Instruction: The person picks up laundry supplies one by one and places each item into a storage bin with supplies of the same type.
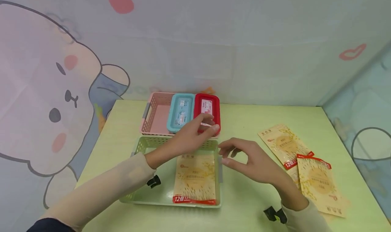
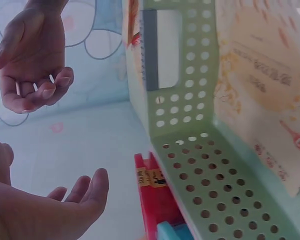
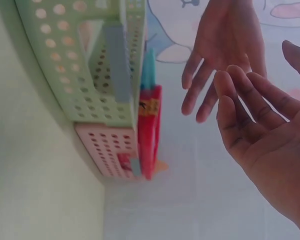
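My left hand [image 1: 195, 133], fingers loosely bent and holding nothing, hovers over the back right part of the green basket [image 1: 143, 199]. In the head view it overlaps the red box [image 1: 216, 106]. Just right of that basket's handle is my right hand [image 1: 250, 160], also holding nothing, its fingers relaxed toward the left hand. Inside the green basket lies a yellow packet [image 1: 195, 177] with a red band, on the right side. The left wrist view shows this packet [image 2: 260, 75] close up, beside the perforated basket wall [image 2: 195, 65].
Behind the green basket stands a pink basket [image 1: 160, 114] holding the red box and a light blue box [image 1: 182, 111]. On the table's right side lie several yellow packets [image 1: 319, 184], partly overlapping. A printed curtain [image 1: 244, 55] hangs along the table's back edge.
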Motion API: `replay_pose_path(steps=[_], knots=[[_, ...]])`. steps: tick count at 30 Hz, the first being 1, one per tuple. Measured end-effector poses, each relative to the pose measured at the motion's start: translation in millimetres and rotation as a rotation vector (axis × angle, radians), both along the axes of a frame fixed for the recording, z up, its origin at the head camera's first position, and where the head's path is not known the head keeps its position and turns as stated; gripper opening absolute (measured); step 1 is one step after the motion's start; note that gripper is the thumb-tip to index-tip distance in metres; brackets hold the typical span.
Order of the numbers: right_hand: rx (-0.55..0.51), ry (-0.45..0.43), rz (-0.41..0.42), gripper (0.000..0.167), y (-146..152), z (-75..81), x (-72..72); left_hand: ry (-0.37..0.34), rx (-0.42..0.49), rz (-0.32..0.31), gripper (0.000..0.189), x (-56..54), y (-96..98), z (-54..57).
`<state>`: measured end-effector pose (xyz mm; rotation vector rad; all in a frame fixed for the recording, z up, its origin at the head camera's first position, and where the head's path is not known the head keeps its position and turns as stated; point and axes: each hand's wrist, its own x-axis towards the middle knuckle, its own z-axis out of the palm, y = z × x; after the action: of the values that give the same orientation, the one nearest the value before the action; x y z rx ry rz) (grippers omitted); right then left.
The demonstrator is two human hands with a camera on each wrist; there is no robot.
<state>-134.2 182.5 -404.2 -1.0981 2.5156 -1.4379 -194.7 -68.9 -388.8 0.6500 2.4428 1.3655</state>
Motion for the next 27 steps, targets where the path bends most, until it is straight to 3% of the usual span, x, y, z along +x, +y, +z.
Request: replay_pose_path(steps=[12,21,27], knots=[[0.012,0.15,-0.132,0.037,36.7,39.8,-12.8,0.036,0.091,0.011,0.06,-7.7,26.9,16.7],[0.028,0.22,-0.192,0.042,47.1,50.5,-16.8,0.028,0.178,-0.014,0.06,-16.5,44.1,14.1],[0.053,0.257,-0.228,0.04,57.3,55.7,-22.2,0.01,0.199,0.004,0.058,-17.0,60.9,14.8]])
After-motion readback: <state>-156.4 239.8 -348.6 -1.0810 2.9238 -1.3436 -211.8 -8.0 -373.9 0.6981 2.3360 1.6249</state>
